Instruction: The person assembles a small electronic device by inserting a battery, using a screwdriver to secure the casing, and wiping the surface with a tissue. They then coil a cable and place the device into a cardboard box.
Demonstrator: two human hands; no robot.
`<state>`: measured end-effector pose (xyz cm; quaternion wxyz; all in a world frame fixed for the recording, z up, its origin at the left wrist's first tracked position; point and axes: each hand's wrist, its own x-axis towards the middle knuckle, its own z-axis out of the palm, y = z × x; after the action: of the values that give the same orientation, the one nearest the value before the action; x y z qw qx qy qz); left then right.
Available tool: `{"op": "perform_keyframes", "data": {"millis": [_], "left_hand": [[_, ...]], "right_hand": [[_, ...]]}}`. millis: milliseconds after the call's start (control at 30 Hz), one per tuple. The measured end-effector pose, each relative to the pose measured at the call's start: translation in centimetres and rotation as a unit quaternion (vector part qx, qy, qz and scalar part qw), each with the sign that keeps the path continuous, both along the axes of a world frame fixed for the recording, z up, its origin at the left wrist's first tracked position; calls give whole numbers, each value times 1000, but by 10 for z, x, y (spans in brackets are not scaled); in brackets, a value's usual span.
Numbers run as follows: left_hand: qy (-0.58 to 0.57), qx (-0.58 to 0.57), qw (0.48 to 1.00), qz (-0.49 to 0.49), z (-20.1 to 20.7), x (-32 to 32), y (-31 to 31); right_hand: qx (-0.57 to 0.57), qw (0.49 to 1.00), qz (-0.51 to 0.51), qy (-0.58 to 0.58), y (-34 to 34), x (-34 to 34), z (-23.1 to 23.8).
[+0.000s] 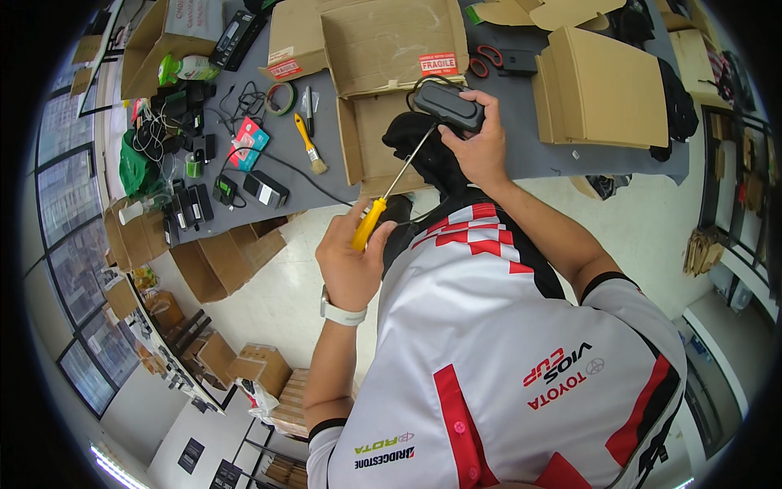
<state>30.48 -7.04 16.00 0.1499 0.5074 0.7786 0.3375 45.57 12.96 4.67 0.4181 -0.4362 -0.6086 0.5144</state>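
My left hand (pixel 353 251) is closed around the yellow handle of a screwdriver (pixel 372 221). Its thin metal shaft slants up and to the right. In my right hand (pixel 481 148) is a black rounded-edge box with a cable (pixel 450 106), perhaps a power adapter, gripped between thumb and fingers. The screwdriver's tip reaches the near side of this box; whether it sits in a screw I cannot tell. A black cable (pixel 322 190) runs across the table's edge behind my left hand. Below the box is a black fabric item (pixel 413 140), and behind it an open cardboard box (pixel 395 49).
On the grey table (pixel 314 213) lie a paintbrush (pixel 310 145), a marker (pixel 309 110), a tape roll (pixel 281 98), a black adapter (pixel 266 189) and red-handled scissors (pixel 489 57). A closed carton (pixel 607 90) stands at the right. Cables and several small devices crowd the left.
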Motion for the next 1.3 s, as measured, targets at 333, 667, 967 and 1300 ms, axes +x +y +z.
{"op": "perform_keyframes", "data": {"millis": [333, 667, 967, 1300], "left_hand": [[320, -119, 915, -216, 4, 7, -9], [16, -58, 992, -112, -13, -20, 4], [17, -113, 992, -48, -10, -16, 4], [-49, -183, 981, -35, -6, -4, 5]], "right_hand": [[26, 1000, -9, -13, -4, -1, 7], [100, 994, -14, -36, -3, 6, 0], [107, 993, 0, -50, -3, 9, 1], [51, 997, 16, -56, 5, 0, 1]]}}
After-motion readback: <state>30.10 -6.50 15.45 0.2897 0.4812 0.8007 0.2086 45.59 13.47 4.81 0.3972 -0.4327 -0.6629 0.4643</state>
